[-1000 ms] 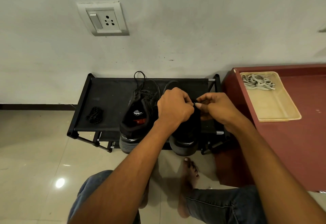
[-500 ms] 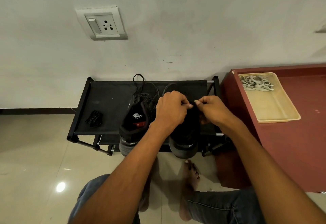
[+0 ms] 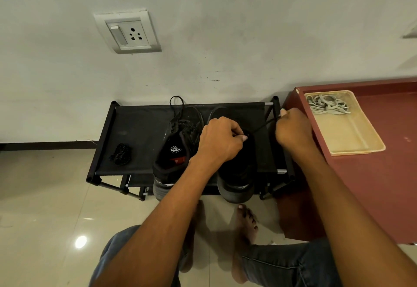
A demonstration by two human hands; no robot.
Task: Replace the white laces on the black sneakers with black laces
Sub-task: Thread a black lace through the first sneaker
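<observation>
Two black sneakers stand side by side on a black shoe rack (image 3: 140,128). The left sneaker (image 3: 174,153) carries a black lace that loops out behind it. My left hand (image 3: 220,141) rests curled on top of the right sneaker (image 3: 239,173), fingers pinched at its eyelets. My right hand (image 3: 293,128) grips a black lace (image 3: 262,126) and holds it taut out to the right of that shoe. A coiled black lace (image 3: 120,154) lies on the rack's left part. The white laces (image 3: 327,104) lie in a beige tray (image 3: 352,137).
The tray sits on a maroon table (image 3: 383,185) right of the rack. A white wall with a socket plate (image 3: 128,31) stands behind. My bare feet (image 3: 244,225) and jeans-clad knees are on the glossy tiled floor below the rack.
My right hand has moved from beside my left hand out to the right, drawing the black lace taut through the right sneaker. My left hand stays on the shoe.
</observation>
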